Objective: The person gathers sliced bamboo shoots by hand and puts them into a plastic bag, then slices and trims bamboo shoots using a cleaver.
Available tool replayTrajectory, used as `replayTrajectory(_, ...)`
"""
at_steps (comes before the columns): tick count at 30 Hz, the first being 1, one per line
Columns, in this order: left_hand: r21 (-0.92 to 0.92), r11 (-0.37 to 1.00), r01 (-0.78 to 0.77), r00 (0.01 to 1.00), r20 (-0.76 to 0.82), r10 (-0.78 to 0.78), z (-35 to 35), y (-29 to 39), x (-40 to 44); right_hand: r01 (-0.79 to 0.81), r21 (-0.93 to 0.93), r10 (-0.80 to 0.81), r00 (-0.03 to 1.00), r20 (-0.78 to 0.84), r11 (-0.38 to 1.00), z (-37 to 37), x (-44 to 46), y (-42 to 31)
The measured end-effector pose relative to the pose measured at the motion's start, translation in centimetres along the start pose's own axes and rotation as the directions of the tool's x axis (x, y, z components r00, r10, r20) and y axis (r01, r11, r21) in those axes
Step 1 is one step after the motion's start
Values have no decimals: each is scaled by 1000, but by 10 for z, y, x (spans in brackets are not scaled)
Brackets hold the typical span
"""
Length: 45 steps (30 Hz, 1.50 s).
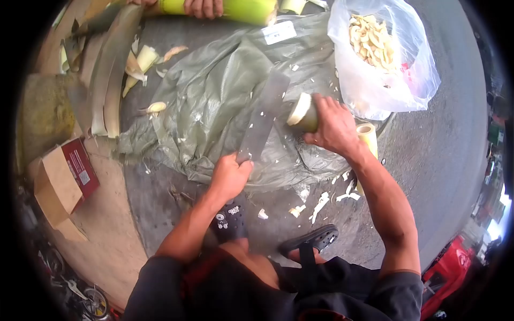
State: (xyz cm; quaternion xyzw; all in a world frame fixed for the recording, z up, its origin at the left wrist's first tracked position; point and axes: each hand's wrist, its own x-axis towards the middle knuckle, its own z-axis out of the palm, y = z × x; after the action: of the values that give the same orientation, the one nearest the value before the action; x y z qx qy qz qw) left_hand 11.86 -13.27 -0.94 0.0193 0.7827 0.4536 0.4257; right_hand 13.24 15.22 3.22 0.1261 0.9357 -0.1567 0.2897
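My left hand (230, 176) grips the handle end of a large knife (265, 115). Its long, wide grey blade slants up and to the right over the tarp (203, 101). To the right of the blade, my right hand (334, 125) is wrapped around a short, thick piece of bamboo shoot (306, 119). The piece has a pale cut face turned toward the blade and a dark olive side. A gap shows between blade and piece. Just beyond my right wrist stands a hollow yellowish tube of shoot (367, 134).
At the upper right, an open clear plastic bag (412, 80) holds many pale slices (372, 43). Another person's hand (203, 7) rests on a big green shoot (241, 9) at the top. Brown sheaths (110, 75) and a cardboard box (61, 179) lie left. Scraps (320, 206) lie by my feet.
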Motion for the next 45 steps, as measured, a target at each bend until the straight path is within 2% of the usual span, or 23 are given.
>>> replayTrajectory(2,16,1000,-16,999,-27,17,-6,2,-12,-196,302,178,980,87,933,3,-25,2)
replayTrajectory(3,57,997,-53,998,-30,55,-9,1,-15,-189,429,136,979,153,883,8,-38,12)
replayTrajectory(5,98,988,-122,992,-15,124,-10,-4,-19,-170,694,10,973,229,700,43,-54,29)
replayTrajectory(6,98,983,-155,988,-7,157,-9,-7,-20,-76,735,-42,989,141,674,79,-56,42)
replayTrajectory(7,97,978,-183,983,-8,185,-9,-11,-20,-47,539,-25,992,126,841,79,-58,38)
replayTrajectory(9,141,978,-155,988,45,150,-13,-9,-20,65,505,-60,998,-25,860,83,-65,29)
replayTrajectory(11,179,970,-165,985,70,155,-14,-11,-21,7,465,50,993,-110,885,82,-81,14)
replayTrajectory(12,190,962,-195,980,65,186,-13,-15,-20,105,268,-11,944,-331,958,96,-90,13)
replayTrajectory(15,174,951,-254,967,62,247,-3,-26,-15,-227,22,206,835,-510,974,121,-98,-19)
replayTrajectory(16,159,950,-270,963,53,265,-1,-27,-12,-212,-1,176,815,-552,977,125,-93,-14)
replayTrajectory(19,259,926,-274,961,115,252,-2,-22,-13,-246,241,324,866,-380,939,115,-78,8)
replayTrajectory(20,303,899,-317,948,128,292,-6,-16,-15,-164,330,278,901,-334,929,101,-81,7)
replayTrajectory(23,421,794,-438,899,202,389,-15,-6,-32,-54,305,123,970,-211,951,90,-90,-9)
replayTrajectory(24,455,747,-484,875,247,417,-18,-6,-36,-95,344,157,975,-157,934,101,-90,-11)
replayTrajectory(27,551,611,-569,822,347,452,-27,-5,-48,-16,520,120,979,-167,854,119,-92,-14)
replayTrajectory(28,580,572,-580,813,369,451,-29,-6,-53,-85,412,170,970,-174,907,133,-91,-11)
replayTrajectory(31,611,493,-619,780,402,480,-37,-12,-60,-85,366,177,958,-228,927,158,-85,2)
replayTrajectory(34,641,525,-561,826,389,408,-40,-16,-65,-39,379,166,936,-310,924,161,-84,1)
replayTrajectory(37,664,510,-547,836,406,369,-38,-15,-63,-5,465,171,933,-316,885,155,-85,3)
replayTrajectory(40,667,473,-575,810,386,441,-31,-14,-61,50,422,133,910,-393,905,164,-84,9)
replayTrajectory(43,644,545,-537,843,382,379,-20,-10,-62,-89,539,253,938,-237,838,141,-87,-8)
replayTrajectory(45,644,561,-521,853,368,370,-10,-3,-60,-114,574,251,954,-166,811,131,-87,-14)
